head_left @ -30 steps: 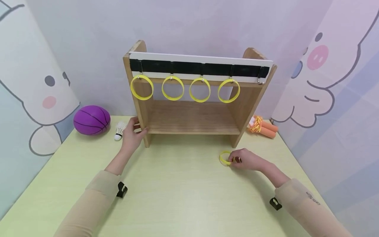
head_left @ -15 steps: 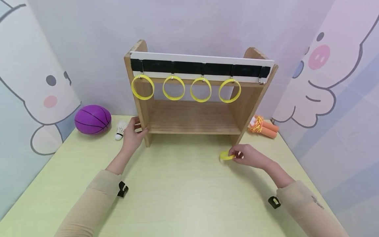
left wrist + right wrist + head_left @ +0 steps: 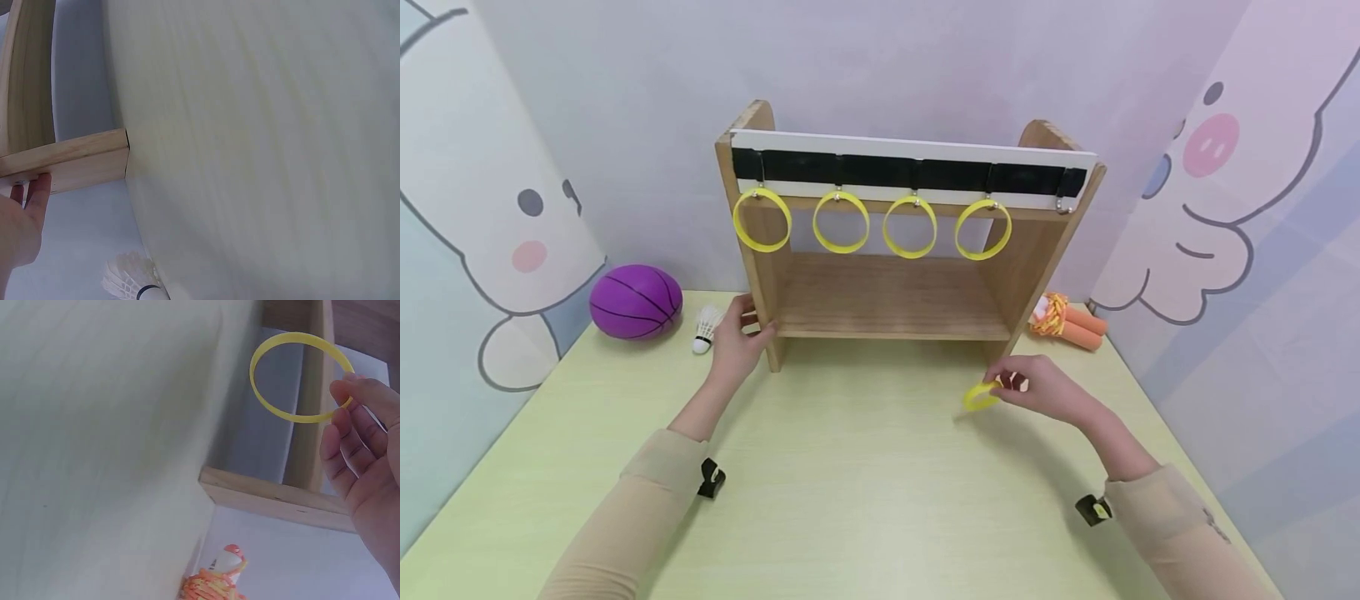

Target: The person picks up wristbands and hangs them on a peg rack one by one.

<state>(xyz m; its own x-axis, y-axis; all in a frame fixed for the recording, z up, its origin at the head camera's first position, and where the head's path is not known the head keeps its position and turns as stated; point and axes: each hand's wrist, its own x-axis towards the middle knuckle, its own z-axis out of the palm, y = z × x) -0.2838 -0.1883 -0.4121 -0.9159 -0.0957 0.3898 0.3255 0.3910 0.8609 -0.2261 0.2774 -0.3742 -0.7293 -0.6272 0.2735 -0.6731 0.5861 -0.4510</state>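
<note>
In the head view my right hand (image 3: 1041,389) pinches a yellow ring (image 3: 980,397) between thumb and fingers, just above the table in front of the shelf's right foot. The right wrist view shows the ring (image 3: 255,378) held at its edge, its opening facing the camera. My left hand (image 3: 737,343) grips the left side panel (image 3: 758,275) of a wooden shelf, thumb at the front edge and fingers on the outer face. Several matching yellow rings (image 3: 762,248) hang from hooks on the shelf's black-and-white front strip (image 3: 880,171). The rightmost hook (image 3: 1063,206) bears no ring.
Left of the shelf lie a purple ball (image 3: 636,302) and a white shuttlecock (image 3: 706,328). To its right is a jump rope (image 3: 1067,321) with orange handles. The pale yellow table (image 3: 850,483) meets printed cloth walls at the back and sides.
My right hand has lifted the yellow ring off the table and tilted it, moving slightly up and right. My left hand keeps its grip on the shelf.
</note>
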